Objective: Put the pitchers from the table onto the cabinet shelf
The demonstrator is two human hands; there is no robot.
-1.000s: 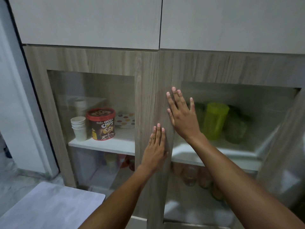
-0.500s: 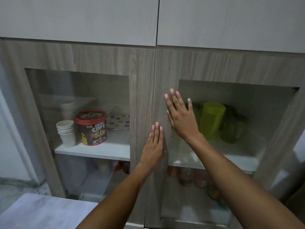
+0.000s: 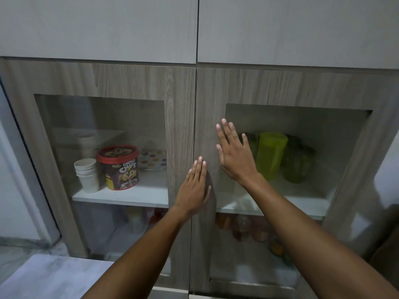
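Both glass-fronted cabinet doors are shut, and the right door (image 3: pixel 208 100) meets the left door (image 3: pixel 179 100) at the middle seam. My left hand (image 3: pixel 195 186) lies flat with fingers straight on the wooden frame at the seam. My right hand (image 3: pixel 234 154) is pressed flat, fingers spread, on the right door's frame and glass edge. Behind the right glass, a bright green pitcher (image 3: pixel 272 155) stands on the white shelf (image 3: pixel 302 205), with a darker green pitcher (image 3: pixel 299 162) to its right and another partly hidden behind my right hand.
Behind the left glass stand a stack of paper cups (image 3: pixel 87 175), a red-lidded Choco Chips tub (image 3: pixel 118 167) and a dotted plate (image 3: pixel 153 159). Jars (image 3: pixel 244 227) sit on the lower shelf. A grey table corner (image 3: pixel 49 277) is at bottom left.
The right door has swung fully shut against the left one under my hands. My view has shifted right and slightly closer; both hands stay flat on the doors.
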